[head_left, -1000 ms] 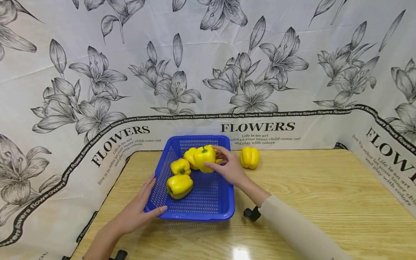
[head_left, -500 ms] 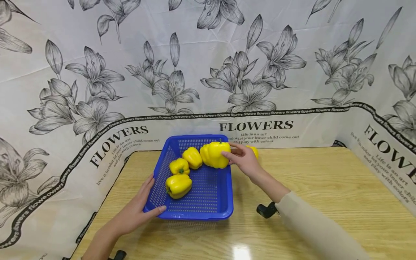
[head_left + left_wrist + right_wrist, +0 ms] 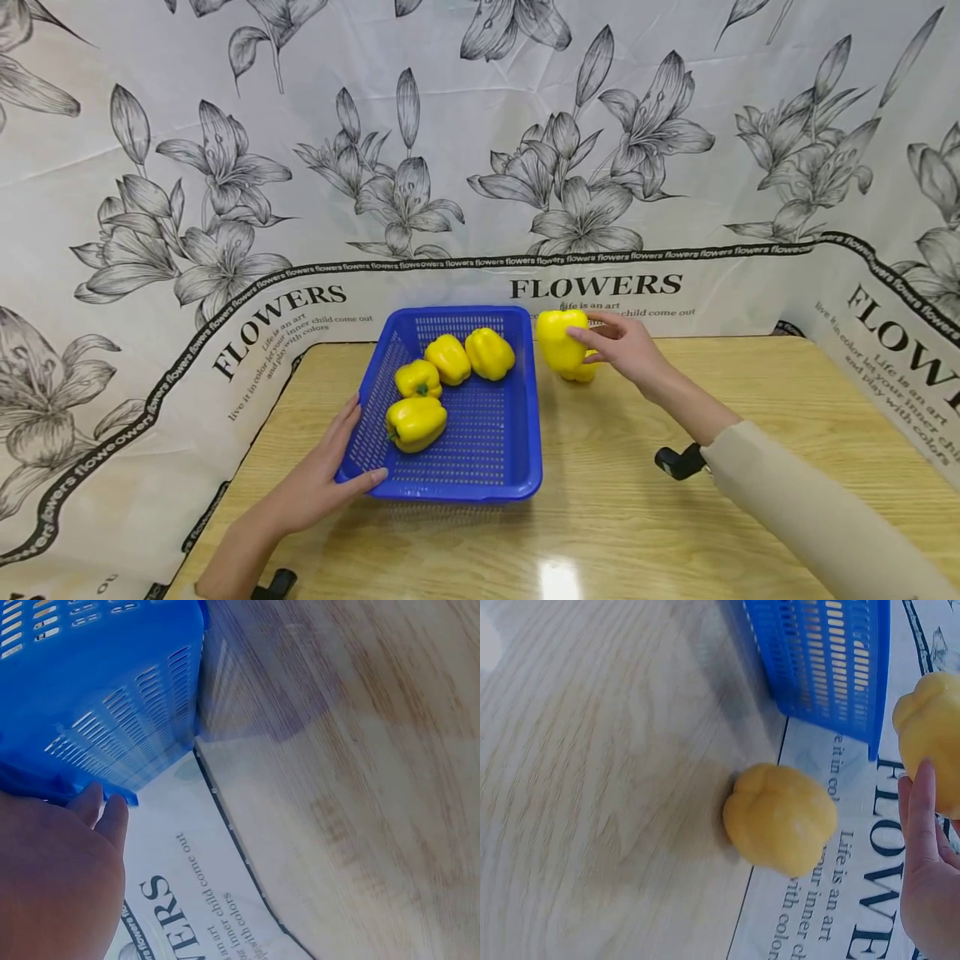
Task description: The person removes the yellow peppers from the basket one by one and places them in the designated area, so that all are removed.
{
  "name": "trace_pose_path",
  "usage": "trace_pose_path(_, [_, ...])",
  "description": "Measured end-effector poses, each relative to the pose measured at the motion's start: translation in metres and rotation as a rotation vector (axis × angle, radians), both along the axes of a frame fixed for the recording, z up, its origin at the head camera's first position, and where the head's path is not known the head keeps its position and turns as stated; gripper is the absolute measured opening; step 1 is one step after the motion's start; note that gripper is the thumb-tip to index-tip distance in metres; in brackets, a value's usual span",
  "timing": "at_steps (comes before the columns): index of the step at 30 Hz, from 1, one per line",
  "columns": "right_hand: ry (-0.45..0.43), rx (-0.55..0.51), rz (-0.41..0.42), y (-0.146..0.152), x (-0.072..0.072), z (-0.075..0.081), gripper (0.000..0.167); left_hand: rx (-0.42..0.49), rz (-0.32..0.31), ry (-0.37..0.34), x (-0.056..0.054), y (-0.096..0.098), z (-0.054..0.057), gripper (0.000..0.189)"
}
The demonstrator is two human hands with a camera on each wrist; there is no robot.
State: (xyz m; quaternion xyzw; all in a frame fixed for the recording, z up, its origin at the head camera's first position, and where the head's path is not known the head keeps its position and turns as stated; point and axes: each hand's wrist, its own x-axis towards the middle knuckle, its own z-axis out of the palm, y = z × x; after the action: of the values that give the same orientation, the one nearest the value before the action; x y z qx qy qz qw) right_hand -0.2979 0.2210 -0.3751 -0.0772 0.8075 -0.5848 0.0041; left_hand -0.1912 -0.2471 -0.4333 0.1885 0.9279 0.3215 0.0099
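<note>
- The near left corner of the basket (image 3: 480,442) is gripped by the left hand (image 3: 326,475); the hands are well apart.
- A yellow pepper (image 3: 558,342) is pinched in the air by the right hand (image 3: 630,348), just right of the basket's far right corner.
- A loose pepper (image 3: 780,817) is supported by the table (image 3: 637,525) beneath; four peppers (image 3: 447,360) are contained in the basket.
- A drop may be caused by slipping of the smooth skin.
- The loose pepper may be rolled if struck during lowering.
- The basket may be tilted by uneven pressure at the gripped corner.
</note>
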Motion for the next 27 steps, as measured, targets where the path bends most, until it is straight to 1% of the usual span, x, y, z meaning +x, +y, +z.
trace_pose_path(6, [-0.034, 0.033, -0.032, 0.022, -0.002, -0.001, 0.085, -0.001, -0.006, 0.01, 0.0, 0.0, 0.0, 0.101])
trace_pose_path(14, [-0.072, 0.063, -0.065, 0.048, -0.007, -0.007, 0.092, 0.011, -0.004, -0.002, 0.001, 0.001, 0.001, 0.102])
trace_pose_path(19, [-0.082, 0.058, -0.082, 0.06, -0.012, -0.013, 0.092, 0.012, -0.004, -0.003, 0.0, 0.001, 0.001, 0.102])
trace_pose_path(27, [-0.119, 0.086, -0.109, 0.074, -0.02, -0.026, 0.094, 0.011, -0.007, 0.003, 0.0, -0.001, 0.0, 0.102])
